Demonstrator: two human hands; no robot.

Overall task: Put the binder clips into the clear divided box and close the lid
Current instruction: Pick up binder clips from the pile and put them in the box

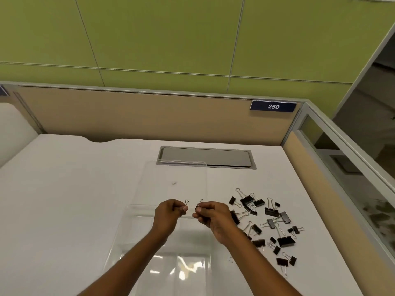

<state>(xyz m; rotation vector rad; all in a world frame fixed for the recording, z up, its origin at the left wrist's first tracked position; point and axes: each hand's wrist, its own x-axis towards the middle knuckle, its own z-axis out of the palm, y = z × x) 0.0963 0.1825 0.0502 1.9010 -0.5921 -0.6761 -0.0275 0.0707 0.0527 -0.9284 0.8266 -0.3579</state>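
The clear divided box [136, 236] lies open on the white desk in front of me, its lid [175, 174] folded back flat toward the far side. Over the far part of the box, my left hand [168, 214] pinches a small binder clip [186, 202] by its wire handle. My right hand [210, 216] holds another small black binder clip [199, 203] close beside it. Several black binder clips [269, 227] of different sizes lie scattered on the desk to the right of the box. The box compartments under my forearms are hard to make out.
A grey cable hatch [205, 157] is set into the desk behind the lid. A beige partition [149, 116] with a blue "250" label [273, 106] closes the back, and a glass-topped divider [342, 167] runs along the right. The white desk [64, 189] stretches left.
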